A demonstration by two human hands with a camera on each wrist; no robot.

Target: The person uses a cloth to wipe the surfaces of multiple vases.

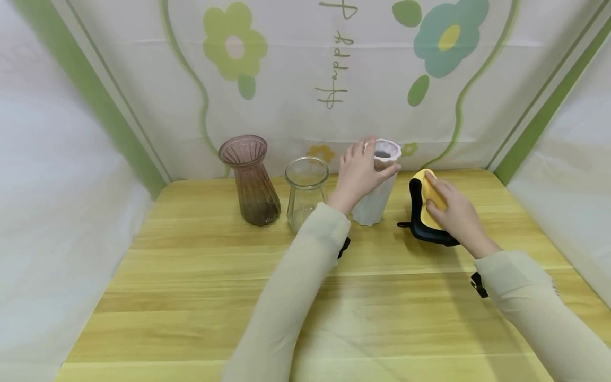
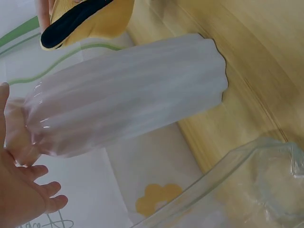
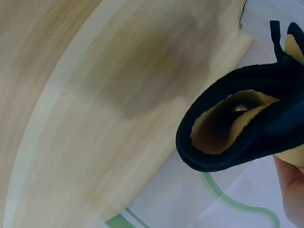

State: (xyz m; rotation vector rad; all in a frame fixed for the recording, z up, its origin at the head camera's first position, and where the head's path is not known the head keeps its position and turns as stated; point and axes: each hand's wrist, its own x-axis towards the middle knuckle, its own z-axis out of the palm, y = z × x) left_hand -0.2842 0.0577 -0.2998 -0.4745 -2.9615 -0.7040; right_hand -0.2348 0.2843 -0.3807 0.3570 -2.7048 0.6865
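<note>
A white fluted vase (image 1: 374, 204) stands upright on the table, its scalloped mouth facing up. At its neck is my left hand (image 1: 358, 172), with fingers and thumb spread to either side of the rim. In the left wrist view, a gap shows between those fingers and the vase (image 2: 128, 95). To the right, my right hand (image 1: 458, 215) grips a folded yellow cloth (image 1: 431, 218) with black edging and a small black loop, held above the table. The right wrist view shows the cloth (image 3: 228, 152) curled into a hollow fold, while most of that hand is hidden.
A clear glass vase (image 1: 297, 204) stands just left of the white one. Farther left is a purplish ribbed glass vase (image 1: 258, 191). The wooden table (image 1: 200, 297) ends against a white curtain (image 1: 286, 79) printed with flowers.
</note>
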